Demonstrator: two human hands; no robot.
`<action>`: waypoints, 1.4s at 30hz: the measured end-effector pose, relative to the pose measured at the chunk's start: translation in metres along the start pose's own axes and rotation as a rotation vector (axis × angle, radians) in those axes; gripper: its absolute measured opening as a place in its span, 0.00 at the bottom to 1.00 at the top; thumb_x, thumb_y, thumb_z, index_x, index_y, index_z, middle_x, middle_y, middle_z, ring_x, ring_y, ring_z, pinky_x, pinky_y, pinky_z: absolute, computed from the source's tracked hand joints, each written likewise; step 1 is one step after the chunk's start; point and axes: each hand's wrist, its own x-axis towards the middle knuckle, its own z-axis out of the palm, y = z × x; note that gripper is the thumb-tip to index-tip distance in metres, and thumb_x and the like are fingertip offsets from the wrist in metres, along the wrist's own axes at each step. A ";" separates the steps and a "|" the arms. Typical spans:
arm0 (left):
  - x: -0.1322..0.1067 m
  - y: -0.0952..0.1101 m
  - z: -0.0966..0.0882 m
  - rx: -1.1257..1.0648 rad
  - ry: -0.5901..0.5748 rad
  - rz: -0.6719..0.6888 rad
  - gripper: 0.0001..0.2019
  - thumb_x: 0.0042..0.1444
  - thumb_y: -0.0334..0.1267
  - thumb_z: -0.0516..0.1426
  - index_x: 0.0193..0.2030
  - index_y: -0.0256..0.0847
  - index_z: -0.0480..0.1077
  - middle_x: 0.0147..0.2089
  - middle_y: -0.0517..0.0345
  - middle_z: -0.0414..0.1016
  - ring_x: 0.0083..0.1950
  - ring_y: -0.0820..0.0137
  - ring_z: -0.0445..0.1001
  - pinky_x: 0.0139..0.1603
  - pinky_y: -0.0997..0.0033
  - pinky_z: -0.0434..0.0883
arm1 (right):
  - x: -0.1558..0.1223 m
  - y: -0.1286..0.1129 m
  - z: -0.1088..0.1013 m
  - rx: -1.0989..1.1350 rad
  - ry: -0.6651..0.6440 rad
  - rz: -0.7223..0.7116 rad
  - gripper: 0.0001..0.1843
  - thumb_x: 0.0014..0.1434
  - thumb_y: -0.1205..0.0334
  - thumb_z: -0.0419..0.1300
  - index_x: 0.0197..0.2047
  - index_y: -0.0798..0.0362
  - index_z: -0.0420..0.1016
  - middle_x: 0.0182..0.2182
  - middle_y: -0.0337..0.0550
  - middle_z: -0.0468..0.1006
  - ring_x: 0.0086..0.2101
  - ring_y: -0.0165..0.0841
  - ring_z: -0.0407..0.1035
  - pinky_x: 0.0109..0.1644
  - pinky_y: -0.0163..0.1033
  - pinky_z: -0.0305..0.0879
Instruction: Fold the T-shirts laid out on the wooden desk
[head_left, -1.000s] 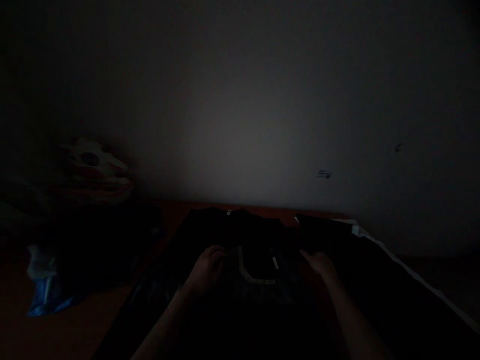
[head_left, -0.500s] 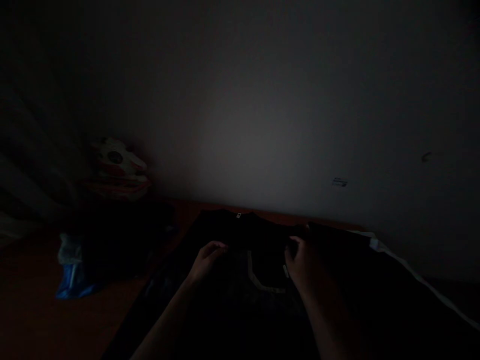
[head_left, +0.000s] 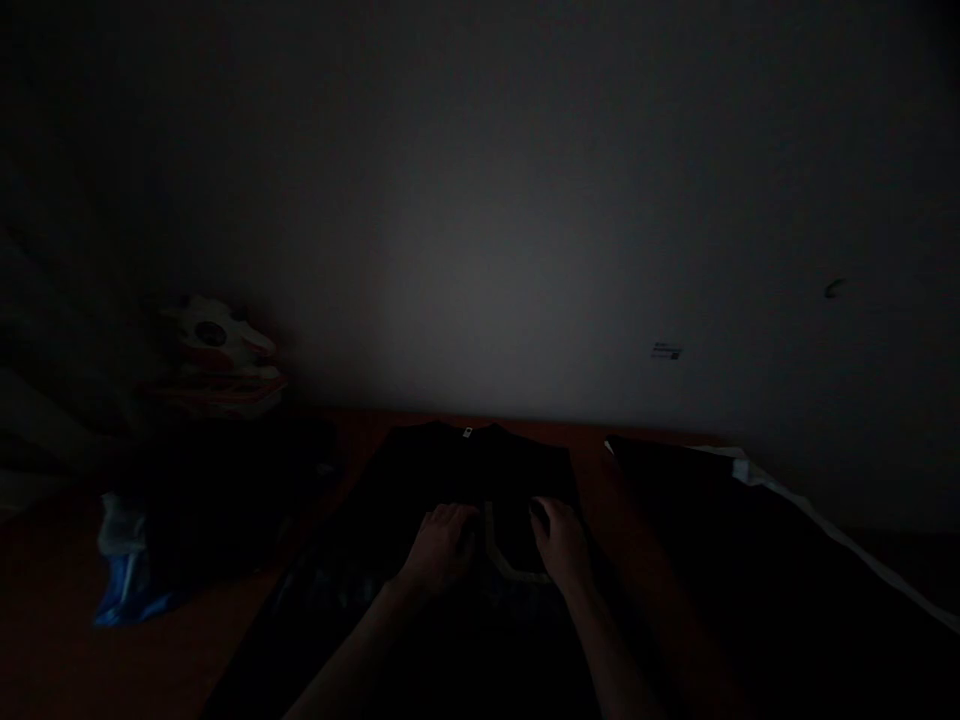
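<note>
A black shirt (head_left: 420, 470) lies spread in front of me, with a small white label at its neckline. A pale angular line (head_left: 514, 572) runs across its middle, between my hands. On the left of that line, my left hand (head_left: 441, 548) rests on the shirt with its fingers curled into the cloth. My right hand (head_left: 561, 542) is closed at the line's right side, near the shirt's right edge, with thumb and fingers bent around dark fabric. The dim light hides the folds and much of the fingertips.
Another dark cloth with a white edge (head_left: 787, 495) lies to the right. A dark heap (head_left: 225, 490) with a blue plastic bag (head_left: 131, 590) is at left on the reddish-brown surface (head_left: 52, 640). Behind it sits a cow-like figure (head_left: 221, 335). A pale wall (head_left: 480, 250) stands behind.
My right hand has moved left and inward, and the shirt's right side has come away from the other dark cloth, baring a strip of surface. My left hand has moved slightly right and lower.
</note>
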 end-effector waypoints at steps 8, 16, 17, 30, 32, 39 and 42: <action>0.058 0.036 0.070 -0.942 -0.042 -0.349 0.31 0.60 0.47 0.59 0.68 0.42 0.58 0.47 0.51 0.76 0.48 0.65 0.77 0.54 0.61 0.72 | 0.003 -0.001 -0.006 0.055 0.045 -0.001 0.17 0.67 0.59 0.50 0.49 0.52 0.79 0.45 0.53 0.82 0.46 0.42 0.77 0.53 0.48 0.72; 0.073 0.014 0.082 -1.089 -0.018 -0.392 0.28 0.59 0.48 0.60 0.66 0.51 0.67 0.56 0.49 0.75 0.51 0.62 0.78 0.50 0.62 0.76 | -0.004 -0.016 -0.019 0.096 -0.091 -0.112 0.15 0.66 0.62 0.54 0.50 0.49 0.81 0.46 0.49 0.83 0.47 0.41 0.76 0.55 0.48 0.70; 0.072 0.012 0.081 -1.074 -0.017 -0.389 0.26 0.56 0.45 0.62 0.63 0.50 0.71 0.57 0.48 0.75 0.52 0.61 0.78 0.50 0.61 0.76 | -0.004 -0.019 -0.021 0.085 -0.110 -0.131 0.15 0.65 0.63 0.54 0.50 0.48 0.80 0.46 0.48 0.83 0.47 0.40 0.75 0.54 0.48 0.70; 0.064 0.027 0.077 -1.037 0.026 -0.490 0.32 0.55 0.39 0.58 0.68 0.41 0.64 0.44 0.53 0.80 0.33 0.70 0.75 0.33 0.73 0.70 | -0.007 -0.002 -0.032 -0.244 -0.034 0.017 0.35 0.43 0.78 0.54 0.54 0.48 0.76 0.51 0.48 0.78 0.52 0.46 0.71 0.58 0.52 0.65; 0.065 0.025 0.078 -1.019 0.055 -0.507 0.33 0.55 0.39 0.58 0.68 0.37 0.63 0.42 0.53 0.79 0.31 0.72 0.73 0.30 0.74 0.68 | -0.006 -0.002 -0.035 -0.241 -0.029 0.022 0.32 0.42 0.78 0.53 0.49 0.48 0.79 0.47 0.47 0.80 0.50 0.45 0.73 0.57 0.50 0.65; 0.063 0.022 0.083 -0.835 0.191 -0.417 0.29 0.56 0.40 0.60 0.65 0.39 0.66 0.51 0.48 0.79 0.50 0.62 0.78 0.52 0.62 0.73 | -0.002 -0.008 -0.044 -0.129 -0.045 0.055 0.17 0.53 0.67 0.52 0.38 0.49 0.81 0.37 0.44 0.84 0.41 0.41 0.77 0.50 0.44 0.66; 0.059 0.025 0.086 -0.567 0.311 -0.231 0.25 0.55 0.35 0.58 0.61 0.38 0.68 0.62 0.44 0.73 0.65 0.58 0.69 0.68 0.54 0.63 | -0.002 -0.010 -0.045 -0.039 -0.085 0.092 0.16 0.59 0.60 0.50 0.33 0.48 0.80 0.31 0.43 0.84 0.34 0.37 0.77 0.43 0.40 0.66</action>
